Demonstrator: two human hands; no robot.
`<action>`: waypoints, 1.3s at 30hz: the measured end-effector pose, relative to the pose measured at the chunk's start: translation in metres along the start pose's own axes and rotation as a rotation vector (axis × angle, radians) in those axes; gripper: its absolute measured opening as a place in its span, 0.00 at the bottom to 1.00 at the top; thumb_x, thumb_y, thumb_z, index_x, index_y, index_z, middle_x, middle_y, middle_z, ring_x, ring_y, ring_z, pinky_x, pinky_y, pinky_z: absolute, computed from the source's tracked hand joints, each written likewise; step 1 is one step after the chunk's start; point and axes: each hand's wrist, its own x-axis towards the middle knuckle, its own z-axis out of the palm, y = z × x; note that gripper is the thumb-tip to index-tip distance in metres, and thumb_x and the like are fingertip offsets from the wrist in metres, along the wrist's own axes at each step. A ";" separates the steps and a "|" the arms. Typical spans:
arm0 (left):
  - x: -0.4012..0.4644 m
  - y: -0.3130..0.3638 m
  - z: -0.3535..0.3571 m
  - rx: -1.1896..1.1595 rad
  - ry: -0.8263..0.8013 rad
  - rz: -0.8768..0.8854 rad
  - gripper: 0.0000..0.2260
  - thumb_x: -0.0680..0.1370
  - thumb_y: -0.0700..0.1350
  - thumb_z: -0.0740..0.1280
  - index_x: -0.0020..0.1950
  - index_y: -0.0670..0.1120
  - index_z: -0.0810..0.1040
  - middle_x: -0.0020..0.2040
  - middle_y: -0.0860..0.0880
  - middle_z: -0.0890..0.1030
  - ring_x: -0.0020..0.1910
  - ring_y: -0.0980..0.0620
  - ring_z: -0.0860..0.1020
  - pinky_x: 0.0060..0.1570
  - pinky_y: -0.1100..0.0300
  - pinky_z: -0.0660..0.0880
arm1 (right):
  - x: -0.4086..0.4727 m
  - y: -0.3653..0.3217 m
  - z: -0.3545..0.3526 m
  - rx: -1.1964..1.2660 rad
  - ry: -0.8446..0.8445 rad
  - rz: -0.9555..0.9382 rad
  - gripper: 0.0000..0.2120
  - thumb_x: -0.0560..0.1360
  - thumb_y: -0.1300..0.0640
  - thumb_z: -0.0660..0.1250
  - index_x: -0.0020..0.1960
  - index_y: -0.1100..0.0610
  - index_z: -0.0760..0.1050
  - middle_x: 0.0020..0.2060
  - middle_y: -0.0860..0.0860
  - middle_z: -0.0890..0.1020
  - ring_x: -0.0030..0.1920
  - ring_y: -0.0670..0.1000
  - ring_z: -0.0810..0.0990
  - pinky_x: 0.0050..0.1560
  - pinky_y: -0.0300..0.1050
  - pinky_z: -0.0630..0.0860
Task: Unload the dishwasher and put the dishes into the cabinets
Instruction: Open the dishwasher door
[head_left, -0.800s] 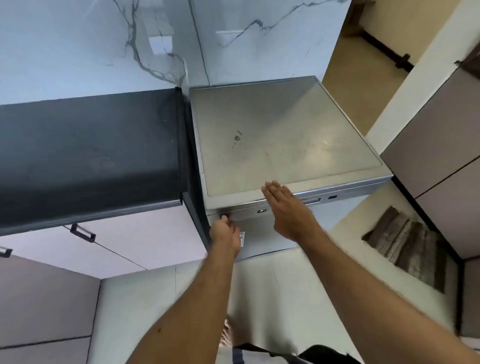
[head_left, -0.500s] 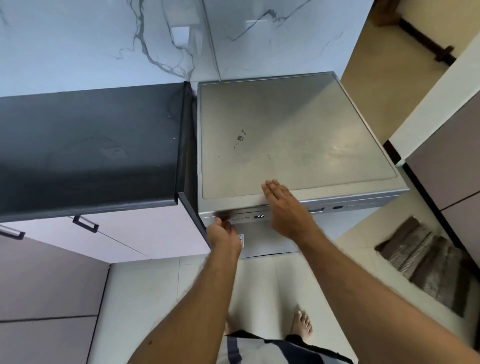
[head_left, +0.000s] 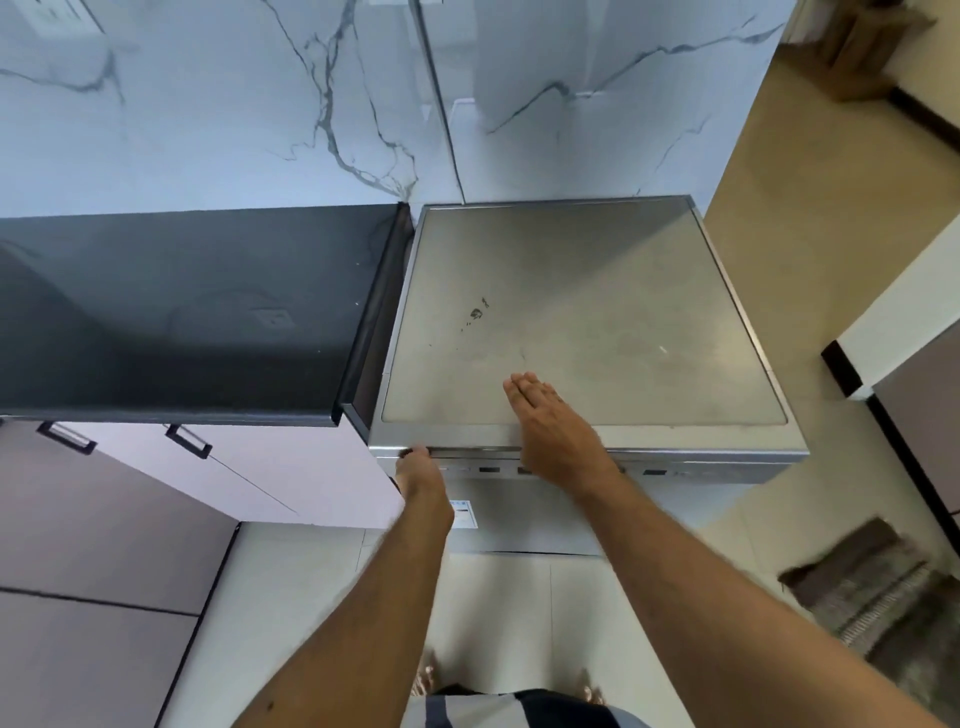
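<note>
A freestanding steel dishwasher (head_left: 597, 322) stands against the marble wall, seen from above, its door shut. My right hand (head_left: 556, 431) lies flat with straight fingers on the front of its top panel. My left hand (head_left: 418, 470) reaches the door's upper left corner, fingertips hooked in the gap under the top edge beside the control strip (head_left: 488, 470). No dishes are visible.
A dark countertop (head_left: 182, 312) adjoins the dishwasher on the left, with pale cabinet doors and black handles (head_left: 189, 441) below. A striped mat (head_left: 878, 587) lies on the tiled floor at the right. Taller cabinets (head_left: 924, 415) stand at the right edge. My bare feet show below.
The view has tilted down and pulled back, showing more floor and my feet. My left hand has slid slightly up to the door's top edge; my right hand stays flat on the top.
</note>
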 end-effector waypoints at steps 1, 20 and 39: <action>-0.006 0.000 0.005 0.141 0.071 0.096 0.21 0.82 0.44 0.56 0.74 0.39 0.65 0.69 0.38 0.72 0.66 0.39 0.72 0.64 0.47 0.70 | 0.002 0.004 -0.005 0.001 0.009 -0.012 0.38 0.72 0.69 0.57 0.80 0.63 0.48 0.79 0.58 0.51 0.80 0.54 0.48 0.77 0.44 0.41; 0.005 0.240 0.107 1.147 0.100 1.603 0.27 0.84 0.45 0.53 0.80 0.40 0.46 0.80 0.44 0.48 0.79 0.49 0.45 0.78 0.51 0.46 | 0.153 0.029 -0.139 0.027 0.329 -0.018 0.41 0.80 0.35 0.52 0.80 0.62 0.47 0.80 0.56 0.48 0.79 0.51 0.42 0.77 0.44 0.39; 0.112 0.493 0.315 1.326 -0.210 1.661 0.39 0.76 0.35 0.60 0.78 0.36 0.37 0.79 0.39 0.38 0.78 0.41 0.38 0.77 0.50 0.42 | 0.326 0.070 -0.112 0.020 0.319 0.204 0.54 0.67 0.20 0.31 0.80 0.57 0.40 0.79 0.49 0.41 0.78 0.45 0.35 0.72 0.35 0.33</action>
